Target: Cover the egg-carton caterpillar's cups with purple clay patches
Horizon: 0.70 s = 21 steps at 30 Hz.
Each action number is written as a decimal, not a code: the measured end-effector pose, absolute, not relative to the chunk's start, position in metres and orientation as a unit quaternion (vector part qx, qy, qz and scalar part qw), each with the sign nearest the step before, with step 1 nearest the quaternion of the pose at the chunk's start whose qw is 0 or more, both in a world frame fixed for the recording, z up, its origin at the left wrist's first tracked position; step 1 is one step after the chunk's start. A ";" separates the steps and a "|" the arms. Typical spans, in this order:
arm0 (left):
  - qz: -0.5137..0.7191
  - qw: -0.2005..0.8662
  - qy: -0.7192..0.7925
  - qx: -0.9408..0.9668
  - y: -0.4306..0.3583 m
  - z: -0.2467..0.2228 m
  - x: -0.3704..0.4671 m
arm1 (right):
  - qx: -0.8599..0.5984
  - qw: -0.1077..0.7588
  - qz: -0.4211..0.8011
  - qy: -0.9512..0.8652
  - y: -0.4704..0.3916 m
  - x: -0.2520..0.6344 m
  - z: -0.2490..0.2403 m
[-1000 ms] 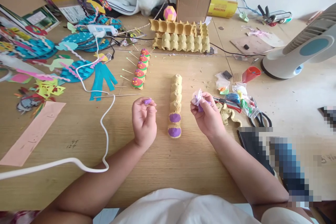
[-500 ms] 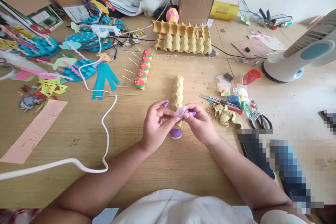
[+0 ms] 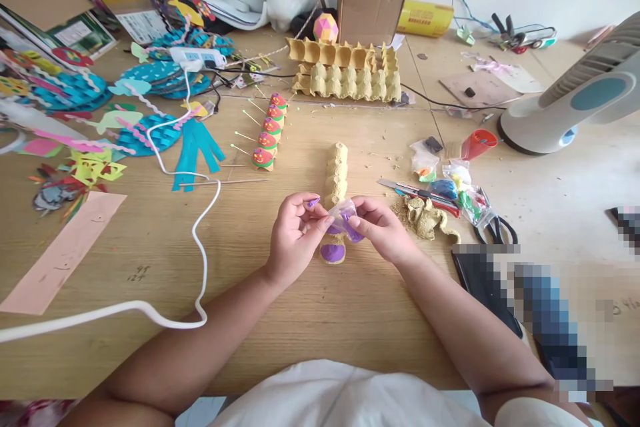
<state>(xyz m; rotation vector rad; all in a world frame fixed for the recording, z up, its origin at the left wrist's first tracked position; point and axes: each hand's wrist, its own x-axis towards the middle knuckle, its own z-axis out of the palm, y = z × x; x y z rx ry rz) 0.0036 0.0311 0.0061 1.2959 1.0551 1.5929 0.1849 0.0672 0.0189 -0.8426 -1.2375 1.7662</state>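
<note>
Gripping a clear bag [image 3: 343, 216] mid-frame are the left hand [image 3: 295, 233], also holding a purple lump [image 3: 313, 202], and the right hand [image 3: 384, 230].

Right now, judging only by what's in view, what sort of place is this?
Probably an indoor craft worktable: on it lie an egg-carton strip with purple patches, cut blue paper and a utility knife.

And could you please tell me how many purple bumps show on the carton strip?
2: the first purple bump, nearest the viewer on the carton strip, and the second purple bump beyond it, partly hidden by the plastic bag, which may cover more.
</note>
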 end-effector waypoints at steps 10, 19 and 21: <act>0.598 0.449 0.398 0.532 0.030 0.007 0.004 | -0.350 0.425 0.646 -0.529 0.059 0.176 0.024; 0.606 0.394 0.431 0.540 0.026 0.010 0.004 | -0.361 0.451 0.604 -0.549 0.056 0.179 0.019; 0.609 0.392 0.424 0.543 0.026 0.011 0.005 | -0.371 0.455 0.591 -0.554 0.055 0.180 0.021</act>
